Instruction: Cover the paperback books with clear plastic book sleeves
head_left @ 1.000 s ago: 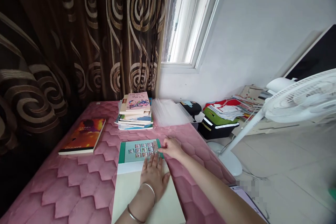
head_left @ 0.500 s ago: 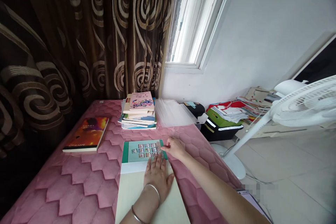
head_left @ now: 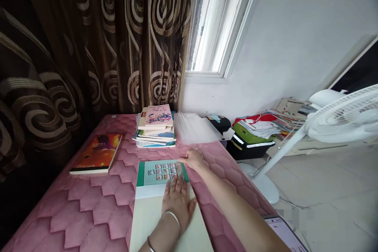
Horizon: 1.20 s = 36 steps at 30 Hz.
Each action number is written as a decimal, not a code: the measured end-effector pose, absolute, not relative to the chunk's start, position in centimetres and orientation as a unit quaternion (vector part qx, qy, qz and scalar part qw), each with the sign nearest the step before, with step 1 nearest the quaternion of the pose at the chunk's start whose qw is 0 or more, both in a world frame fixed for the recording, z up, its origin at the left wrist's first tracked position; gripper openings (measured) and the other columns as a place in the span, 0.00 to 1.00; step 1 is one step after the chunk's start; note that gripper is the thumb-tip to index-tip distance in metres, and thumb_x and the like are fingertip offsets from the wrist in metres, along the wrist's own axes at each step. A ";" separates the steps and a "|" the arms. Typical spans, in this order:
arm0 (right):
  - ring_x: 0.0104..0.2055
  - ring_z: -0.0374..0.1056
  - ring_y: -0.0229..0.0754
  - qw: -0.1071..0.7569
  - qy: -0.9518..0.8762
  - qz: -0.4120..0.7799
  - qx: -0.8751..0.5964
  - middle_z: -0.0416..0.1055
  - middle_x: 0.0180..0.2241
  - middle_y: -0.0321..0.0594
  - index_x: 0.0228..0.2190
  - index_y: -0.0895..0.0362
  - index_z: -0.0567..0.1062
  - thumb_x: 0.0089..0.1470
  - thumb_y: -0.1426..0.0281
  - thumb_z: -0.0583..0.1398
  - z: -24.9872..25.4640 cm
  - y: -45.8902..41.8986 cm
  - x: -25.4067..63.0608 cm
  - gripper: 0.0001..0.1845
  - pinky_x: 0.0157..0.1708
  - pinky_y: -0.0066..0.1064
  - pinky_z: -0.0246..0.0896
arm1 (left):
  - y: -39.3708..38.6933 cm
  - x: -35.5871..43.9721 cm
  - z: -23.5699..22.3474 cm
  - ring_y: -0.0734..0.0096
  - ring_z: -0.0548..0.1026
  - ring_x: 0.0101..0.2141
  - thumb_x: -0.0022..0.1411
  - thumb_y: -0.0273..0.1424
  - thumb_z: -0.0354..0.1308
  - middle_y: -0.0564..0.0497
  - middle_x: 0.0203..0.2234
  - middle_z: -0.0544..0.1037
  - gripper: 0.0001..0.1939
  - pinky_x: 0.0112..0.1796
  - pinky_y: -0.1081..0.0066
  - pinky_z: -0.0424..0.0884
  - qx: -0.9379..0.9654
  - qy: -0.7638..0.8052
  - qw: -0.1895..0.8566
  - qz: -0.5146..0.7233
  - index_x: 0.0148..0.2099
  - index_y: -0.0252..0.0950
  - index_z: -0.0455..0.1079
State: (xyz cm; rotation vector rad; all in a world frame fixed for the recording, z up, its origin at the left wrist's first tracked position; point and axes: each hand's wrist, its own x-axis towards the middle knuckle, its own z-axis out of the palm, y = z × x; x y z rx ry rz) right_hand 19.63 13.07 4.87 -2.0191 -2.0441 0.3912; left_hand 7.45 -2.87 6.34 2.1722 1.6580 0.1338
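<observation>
A book lies open on the pink quilted surface, with a green cover flap (head_left: pixel 149 178) bearing several small pictures and a cream page (head_left: pixel 147 220) nearer me. My left hand (head_left: pixel 177 199) rests flat on it, fingers stretched toward the pictures and thumb out to the right. At the far right corner of the flap, my right hand (head_left: pixel 193 159) is closed in a pinch. A shiny, see-through strip of film (head_left: pixel 179 168) shows on the flap between the two hands. Exactly what the right fingertips grip is too small to make out.
A stack of books (head_left: pixel 156 130) stands at the back beside clear plastic sheets (head_left: pixel 197 128). An orange book (head_left: pixel 99 151) lies left on the quilted mattress (head_left: pixel 88 204). At right are a phone (head_left: pixel 285 234), a white fan (head_left: pixel 295 141) and a black-and-green box (head_left: pixel 251 141).
My right hand has shifted slightly up and away from me, along the flap's right edge to its far corner. The left hand stays pressed flat. More of the phone shows.
</observation>
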 end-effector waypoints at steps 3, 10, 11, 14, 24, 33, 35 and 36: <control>0.46 0.67 0.50 0.139 -0.695 0.110 -0.697 0.74 0.41 0.46 0.31 0.57 0.73 0.50 0.54 0.62 4.3 12.6 19.1 0.18 0.42 0.37 0.57 | -2.9 7.4 6.3 0.58 0.42 0.66 0.65 0.48 0.34 0.43 0.66 0.44 0.35 0.63 0.55 0.36 0.777 0.595 0.199 0.055 0.67 0.31 0.50; 0.41 0.69 0.43 0.144 -0.731 0.126 -0.654 0.73 0.37 0.40 0.29 0.56 0.71 0.46 0.59 0.65 3.1 8.5 20.8 0.15 0.36 0.29 0.56 | -3.0 7.5 6.5 0.58 0.42 0.66 0.65 0.47 0.34 0.43 0.66 0.46 0.35 0.63 0.55 0.37 0.782 0.592 0.191 0.042 0.67 0.30 0.48; 0.40 0.69 0.42 0.141 -0.738 0.139 -0.645 0.73 0.36 0.39 0.29 0.56 0.70 0.44 0.59 0.66 3.0 8.1 21.3 0.16 0.34 0.28 0.56 | -3.0 7.5 6.5 0.59 0.42 0.66 0.65 0.47 0.34 0.43 0.66 0.46 0.35 0.63 0.55 0.37 0.781 0.594 0.190 0.041 0.67 0.30 0.48; 0.36 0.68 0.39 0.132 -0.751 0.160 -0.627 0.73 0.35 0.37 0.28 0.55 0.70 0.40 0.58 0.68 3.1 7.6 22.1 0.18 0.31 0.26 0.55 | -2.9 7.6 6.4 0.59 0.42 0.66 0.65 0.47 0.34 0.43 0.66 0.45 0.35 0.63 0.55 0.37 0.779 0.595 0.191 0.043 0.67 0.30 0.47; 0.32 0.71 0.45 0.064 -0.709 0.116 -0.693 0.76 0.29 0.39 0.27 0.54 0.75 0.44 0.47 0.62 5.3 12.4 19.8 0.23 0.29 0.31 0.56 | -2.9 7.6 6.0 0.56 0.42 0.66 0.65 0.47 0.35 0.42 0.66 0.45 0.35 0.63 0.53 0.38 0.780 0.595 0.188 0.043 0.67 0.30 0.50; 0.49 0.65 0.45 0.153 -0.742 0.026 -0.652 0.72 0.44 0.46 0.40 0.57 0.73 0.59 0.68 0.53 3.9 9.3 17.7 0.11 0.47 0.33 0.56 | -3.1 7.7 5.9 0.58 0.43 0.66 0.66 0.44 0.32 0.40 0.66 0.46 0.34 0.63 0.55 0.38 0.779 0.596 0.184 0.058 0.67 0.27 0.49; 0.53 0.62 0.44 0.174 -0.786 0.026 -0.593 0.70 0.49 0.42 0.44 0.54 0.73 0.59 0.69 0.53 3.4 8.1 17.4 0.13 0.52 0.32 0.54 | -3.0 7.9 5.6 0.58 0.44 0.65 0.66 0.40 0.31 0.38 0.65 0.49 0.34 0.63 0.55 0.39 0.777 0.602 0.176 0.058 0.66 0.23 0.49; 0.55 0.61 0.43 0.178 -0.804 0.032 -0.567 0.68 0.52 0.41 0.46 0.53 0.72 0.59 0.68 0.53 3.2 7.6 17.4 0.15 0.54 0.33 0.53 | -2.9 7.9 5.4 0.58 0.45 0.65 0.66 0.39 0.31 0.37 0.65 0.51 0.33 0.63 0.56 0.40 0.777 0.603 0.171 0.056 0.66 0.22 0.50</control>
